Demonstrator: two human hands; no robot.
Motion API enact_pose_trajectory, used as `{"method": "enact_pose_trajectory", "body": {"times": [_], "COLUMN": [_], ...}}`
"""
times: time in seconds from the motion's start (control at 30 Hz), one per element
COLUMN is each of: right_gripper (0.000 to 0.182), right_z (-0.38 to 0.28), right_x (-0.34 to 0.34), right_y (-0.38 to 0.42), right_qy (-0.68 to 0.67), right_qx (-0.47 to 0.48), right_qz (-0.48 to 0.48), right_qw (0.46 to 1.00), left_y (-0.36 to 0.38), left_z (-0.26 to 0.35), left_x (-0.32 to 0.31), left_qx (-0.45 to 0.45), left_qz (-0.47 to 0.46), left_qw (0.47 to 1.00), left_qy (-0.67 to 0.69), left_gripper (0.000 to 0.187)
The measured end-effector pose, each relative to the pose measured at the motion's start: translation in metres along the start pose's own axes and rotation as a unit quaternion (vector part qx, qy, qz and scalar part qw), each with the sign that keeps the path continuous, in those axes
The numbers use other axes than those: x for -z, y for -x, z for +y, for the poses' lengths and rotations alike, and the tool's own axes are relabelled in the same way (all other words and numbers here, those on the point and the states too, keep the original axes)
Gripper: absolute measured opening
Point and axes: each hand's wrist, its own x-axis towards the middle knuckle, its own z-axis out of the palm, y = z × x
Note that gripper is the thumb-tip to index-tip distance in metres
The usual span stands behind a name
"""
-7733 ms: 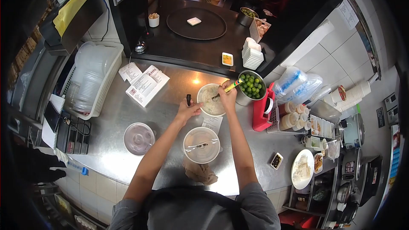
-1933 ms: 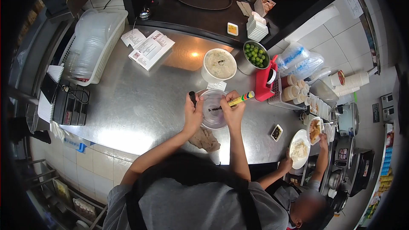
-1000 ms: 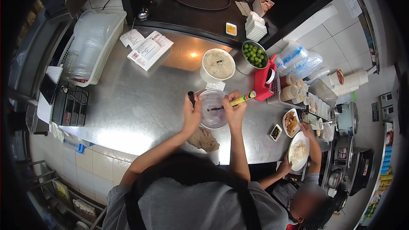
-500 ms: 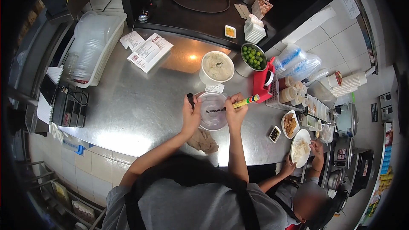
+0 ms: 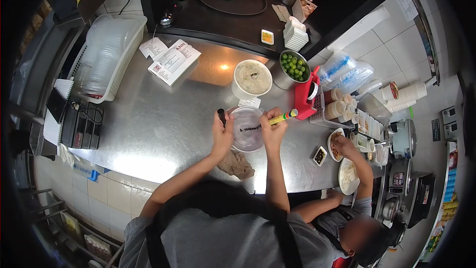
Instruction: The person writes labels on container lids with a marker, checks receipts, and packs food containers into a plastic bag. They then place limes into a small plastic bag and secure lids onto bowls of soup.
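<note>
A clear round plastic lid (image 5: pixel 242 141) with black handwriting across it sits in front of me on the steel counter. My left hand (image 5: pixel 222 134) is closed at its left edge, with a black marker cap (image 5: pixel 221 114) sticking up from the fingers. In my right hand (image 5: pixel 273 131) is a yellow marker (image 5: pixel 283 117) with striped bands, its tip side down at the end of the lettering. Just beyond the lid stands a white tub (image 5: pixel 239 91) under a clear, written-on lid, and a paper slip (image 5: pixel 249 102) lies between them.
A crumpled brown cloth (image 5: pixel 236 164) lies near the front edge. To the right are a pot of green limes (image 5: pixel 292 69), a red holder (image 5: pixel 303 97) and a sauce dish (image 5: pixel 320 156). A co-worker's hand (image 5: pixel 344 145) reaches into a food bowl. Printed papers (image 5: pixel 175 61) lie left.
My right hand's marker has moved slightly along the lettering, and more letters show. The co-worker's hand has moved from the white plate to the food bowl, and the plate is lower.
</note>
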Motion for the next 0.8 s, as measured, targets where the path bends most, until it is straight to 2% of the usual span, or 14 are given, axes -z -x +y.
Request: {"method": "enact_pose_trajectory", "body": {"times": [0.13,0.2,0.27,0.3,0.37,0.43,0.47,0.53,0.57,0.6,0.63,0.67,0.7,0.8], "right_gripper": [0.022,0.023,0.025,0.025,0.026,0.026,0.026,0.027,0.028,0.027,0.024,0.024,0.072,0.044], "right_z": [0.003,-0.009,-0.037,-0.047,-0.059,-0.060,-0.064,-0.079,-0.058,-0.047,-0.046,-0.050,-0.060,-0.109], "right_x": [0.001,0.000,-0.001,-0.003,-0.010,-0.004,-0.012,-0.018,-0.019,-0.017,-0.021,-0.026,-0.013,-0.008], "right_y": [-0.002,-0.005,-0.009,-0.010,-0.011,-0.003,-0.001,0.013,0.019,0.015,0.011,0.012,0.006,0.010], "right_qy": [-0.034,-0.134,-0.224,-0.211,-0.184,-0.111,-0.099,-0.136,-0.115,-0.047,-0.094,-0.167,-0.118,-0.207], "right_qx": [0.009,-0.020,-0.043,0.004,0.098,0.104,0.117,0.050,0.038,0.126,0.182,0.129,0.191,0.227], "right_qz": [-0.013,0.025,0.033,0.025,0.010,-0.005,-0.024,-0.048,-0.064,-0.082,-0.066,0.009,-0.032,0.089], "right_qw": [0.999,0.990,0.973,0.977,0.978,0.988,0.988,0.988,0.991,0.988,0.977,0.977,0.974,0.947], "left_y": [0.001,-0.001,-0.005,-0.006,-0.005,-0.004,-0.004,0.004,0.007,0.009,0.009,0.008,0.006,0.014], "left_z": [0.006,0.022,0.032,0.037,0.048,0.060,0.072,0.059,0.063,0.074,0.078,0.078,0.082,0.119], "left_x": [0.002,0.000,0.004,0.007,0.008,0.008,-0.003,0.000,0.002,0.005,0.008,0.009,0.015,0.020], "left_qx": [0.027,0.021,-0.136,-0.210,-0.257,-0.311,-0.265,-0.301,-0.318,-0.357,-0.403,-0.417,-0.429,-0.403], "left_qz": [-0.014,-0.037,-0.073,-0.089,-0.137,-0.126,-0.113,-0.078,-0.085,-0.104,-0.056,-0.084,-0.122,-0.200], "left_qw": [0.999,0.996,0.938,0.881,0.835,0.779,0.777,0.759,0.770,0.792,0.776,0.780,0.786,0.799], "left_qy": [-0.042,-0.083,-0.309,-0.414,-0.467,-0.529,-0.559,-0.571,-0.546,-0.484,-0.482,-0.458,-0.428,-0.399], "left_gripper": [0.016,0.014,0.017,0.020,0.029,0.029,0.028,0.036,0.044,0.052,0.045,0.040,0.036,0.031]}}
